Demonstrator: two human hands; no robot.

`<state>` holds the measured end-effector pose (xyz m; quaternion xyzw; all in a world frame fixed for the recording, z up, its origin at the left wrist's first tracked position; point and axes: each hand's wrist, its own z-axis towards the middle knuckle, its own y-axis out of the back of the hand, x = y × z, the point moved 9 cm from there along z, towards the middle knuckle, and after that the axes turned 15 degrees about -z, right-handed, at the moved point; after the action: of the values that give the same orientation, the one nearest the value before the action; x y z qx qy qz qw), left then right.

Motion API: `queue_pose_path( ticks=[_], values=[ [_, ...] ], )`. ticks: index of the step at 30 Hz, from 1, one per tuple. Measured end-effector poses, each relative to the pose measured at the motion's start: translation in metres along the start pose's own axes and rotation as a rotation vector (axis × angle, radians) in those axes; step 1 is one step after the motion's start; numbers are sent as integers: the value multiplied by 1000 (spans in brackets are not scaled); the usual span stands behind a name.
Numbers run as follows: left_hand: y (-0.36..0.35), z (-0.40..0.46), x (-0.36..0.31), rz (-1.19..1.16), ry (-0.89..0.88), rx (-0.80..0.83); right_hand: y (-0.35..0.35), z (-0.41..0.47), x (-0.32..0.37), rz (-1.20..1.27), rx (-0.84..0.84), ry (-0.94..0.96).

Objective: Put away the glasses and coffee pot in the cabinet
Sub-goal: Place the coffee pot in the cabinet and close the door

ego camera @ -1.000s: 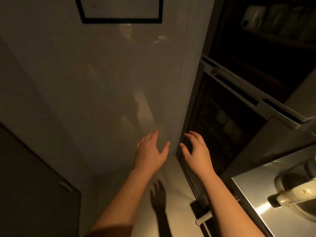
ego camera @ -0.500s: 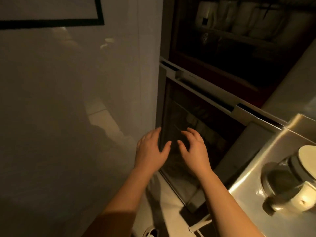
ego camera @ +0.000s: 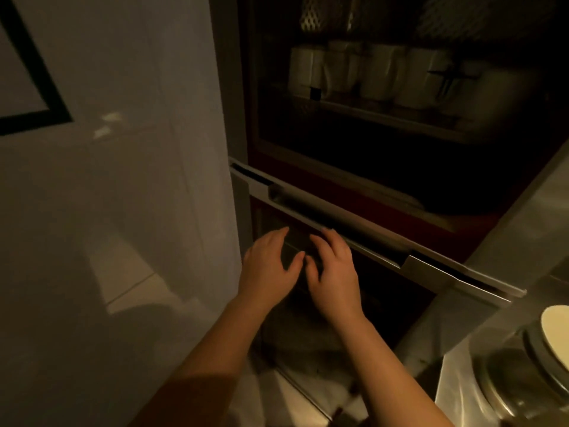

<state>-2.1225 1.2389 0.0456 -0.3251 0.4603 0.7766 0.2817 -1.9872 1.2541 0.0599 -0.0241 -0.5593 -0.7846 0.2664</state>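
Hands [ego camera: 268,266] [ego camera: 334,272] side by side, fingers spread, empty, before dark cabinet door [ego camera: 308,343]; mugs [ego camera: 378,75] dim on shelf; pot [ego camera: 529,365] cut off right.

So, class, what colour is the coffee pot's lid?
Cream lid, seen in the head view at the right edge.

The scene is dimly, warmly lit. The cabinet [ego camera: 385,124] interior is lost in near darkness (mugs barely made out). A soft shadow is cast on the wall [ego camera: 123,211]. Straight edges are bowed by wide-angle distortion.
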Motion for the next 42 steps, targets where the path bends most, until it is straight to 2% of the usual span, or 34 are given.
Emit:
queue_pose_path(
  ticks=[3, 8, 13, 17, 22, 32, 42],
  values=[
    [-8, 20, -2, -8, -50, 33, 4, 9, -7, -101, -79, 3],
    [-24, 47, -6, 43, -186, 122, -5, 20, -6, -277, -105, -20],
    [-31, 69, 5, 140, -247, 191, -8, 27, -5, -330, -161, -152],
    [-30, 79, 8, 104, -324, 187, -11, 33, -2, -375, -227, -258],
    [-30, 89, 7, 49, -320, 191, -10, 36, -6, -316, -298, -371],
    [-29, 95, 8, 22, -278, 199, -7, 41, -5, -243, -257, -511],
    [10, 19, 5, -30, -205, 92, 0, -7, 14, -188, -249, -414]
  ],
)
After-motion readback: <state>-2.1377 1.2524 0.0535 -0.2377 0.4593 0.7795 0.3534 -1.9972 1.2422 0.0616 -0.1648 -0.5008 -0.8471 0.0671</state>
